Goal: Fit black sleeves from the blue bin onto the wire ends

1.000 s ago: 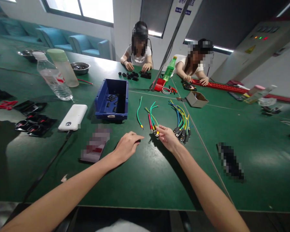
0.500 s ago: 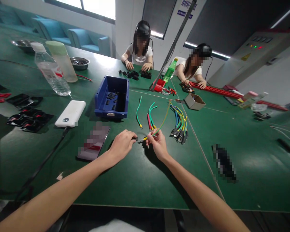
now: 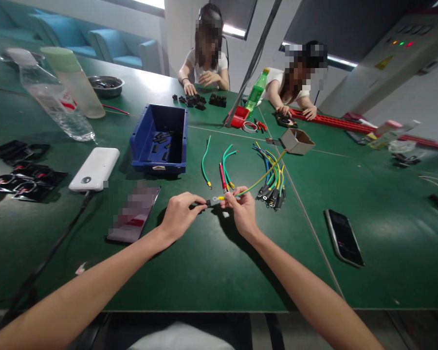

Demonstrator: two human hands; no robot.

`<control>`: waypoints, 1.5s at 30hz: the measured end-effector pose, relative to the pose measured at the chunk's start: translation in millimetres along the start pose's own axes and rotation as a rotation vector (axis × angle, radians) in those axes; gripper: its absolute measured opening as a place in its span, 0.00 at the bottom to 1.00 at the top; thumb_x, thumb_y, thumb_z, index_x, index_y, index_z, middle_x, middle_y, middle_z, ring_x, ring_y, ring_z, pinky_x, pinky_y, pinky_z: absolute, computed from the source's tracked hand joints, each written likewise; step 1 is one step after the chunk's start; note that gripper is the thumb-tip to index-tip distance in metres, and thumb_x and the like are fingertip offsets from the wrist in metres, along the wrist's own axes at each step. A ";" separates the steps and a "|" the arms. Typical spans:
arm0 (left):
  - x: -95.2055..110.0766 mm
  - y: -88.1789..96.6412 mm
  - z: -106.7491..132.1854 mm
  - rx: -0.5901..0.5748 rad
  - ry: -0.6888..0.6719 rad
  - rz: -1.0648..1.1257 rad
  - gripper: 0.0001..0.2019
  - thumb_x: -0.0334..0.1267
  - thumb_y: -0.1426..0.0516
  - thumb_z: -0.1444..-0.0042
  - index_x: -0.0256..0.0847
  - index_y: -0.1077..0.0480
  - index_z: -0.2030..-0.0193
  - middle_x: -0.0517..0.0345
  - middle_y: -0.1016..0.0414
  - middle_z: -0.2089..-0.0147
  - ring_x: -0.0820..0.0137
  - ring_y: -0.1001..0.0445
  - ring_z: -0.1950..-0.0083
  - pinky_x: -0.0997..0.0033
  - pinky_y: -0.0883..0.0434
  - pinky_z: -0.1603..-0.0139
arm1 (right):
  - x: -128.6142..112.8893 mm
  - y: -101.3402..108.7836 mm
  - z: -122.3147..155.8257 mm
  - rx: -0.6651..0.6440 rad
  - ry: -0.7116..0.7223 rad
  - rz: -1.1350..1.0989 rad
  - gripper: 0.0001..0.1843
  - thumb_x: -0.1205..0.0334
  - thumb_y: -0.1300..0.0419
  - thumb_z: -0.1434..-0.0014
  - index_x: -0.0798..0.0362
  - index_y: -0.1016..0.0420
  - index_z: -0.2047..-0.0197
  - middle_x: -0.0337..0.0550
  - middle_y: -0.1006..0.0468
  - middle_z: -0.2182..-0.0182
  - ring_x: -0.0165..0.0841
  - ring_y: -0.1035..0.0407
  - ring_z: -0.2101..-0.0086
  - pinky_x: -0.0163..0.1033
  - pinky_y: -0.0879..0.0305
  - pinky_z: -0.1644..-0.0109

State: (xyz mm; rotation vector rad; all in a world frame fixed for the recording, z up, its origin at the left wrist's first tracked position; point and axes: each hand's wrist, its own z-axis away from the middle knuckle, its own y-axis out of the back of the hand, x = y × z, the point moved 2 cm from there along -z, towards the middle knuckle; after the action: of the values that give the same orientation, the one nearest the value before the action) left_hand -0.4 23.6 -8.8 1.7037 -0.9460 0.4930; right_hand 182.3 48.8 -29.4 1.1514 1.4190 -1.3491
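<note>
Between the thumb and fingers of my left hand (image 3: 179, 214) is a small black sleeve (image 3: 208, 203). My right hand (image 3: 244, 209) pinches a yellow-green wire (image 3: 263, 179) close to its ring terminal (image 3: 216, 199), which has a yellow collar. That terminal points left at the sleeve, with hardly any distance between them. Just beyond my hands lie a single green wire (image 3: 204, 163), a few more green wires (image 3: 225, 163) and a red pen-like stick (image 3: 222, 176). Right of my right hand is a bundle of wires (image 3: 277, 182) with black-sleeved ends.
A blue bin (image 3: 158, 166) holds several black sleeves. Left are a white power bank (image 3: 95, 167) with a cable, a dark flat packet (image 3: 135, 214) and two bottles. A phone (image 3: 344, 237) and a small cardboard box (image 3: 297, 141) are right. Two people work across the table.
My left hand has raised the black sleeve into line with the terminal. The wire in my right hand has swung lower, its free end now further right. The view has shifted slightly.
</note>
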 end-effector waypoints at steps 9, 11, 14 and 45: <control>0.7 3.0 -1.0 0.028 0.042 0.135 0.02 0.31 0.36 0.50 0.40 0.24 0.69 0.61 0.21 0.68 0.70 0.24 0.67 0.73 0.32 0.65 | -5.0 -3.5 4.3 -0.013 -0.007 -0.022 0.17 0.57 0.35 0.48 0.49 0.42 0.67 0.30 0.29 0.74 0.28 0.27 0.78 0.33 0.29 0.73; 0.8 3.2 -1.3 0.018 0.062 0.156 0.01 0.32 0.37 0.50 0.40 0.25 0.70 0.61 0.21 0.68 0.70 0.24 0.67 0.73 0.33 0.65 | -6.5 -4.2 6.4 -0.006 -0.004 -0.039 0.17 0.58 0.35 0.48 0.49 0.42 0.67 0.29 0.30 0.75 0.27 0.27 0.78 0.33 0.29 0.73; 1.0 3.2 -1.4 -0.004 0.074 0.163 0.02 0.32 0.38 0.49 0.39 0.26 0.71 0.61 0.21 0.68 0.70 0.24 0.66 0.72 0.33 0.63 | -7.3 -5.5 8.1 -0.010 -0.006 -0.053 0.17 0.59 0.35 0.48 0.49 0.42 0.67 0.29 0.30 0.75 0.27 0.27 0.78 0.33 0.29 0.73; 1.4 0.0 -0.2 -0.013 -0.160 0.071 0.03 0.30 0.42 0.46 0.39 0.32 0.69 0.56 0.25 0.66 0.69 0.26 0.64 0.69 0.30 0.60 | -6.5 -8.8 8.6 -0.044 -0.027 -0.001 0.18 0.57 0.33 0.51 0.49 0.41 0.68 0.30 0.29 0.75 0.28 0.27 0.77 0.34 0.28 0.73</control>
State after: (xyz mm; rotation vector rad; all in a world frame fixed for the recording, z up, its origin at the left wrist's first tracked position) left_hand 0.5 23.2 -7.7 1.7215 -1.1254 0.4009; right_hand 175.0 39.8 -21.6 1.1000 1.4230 -1.3232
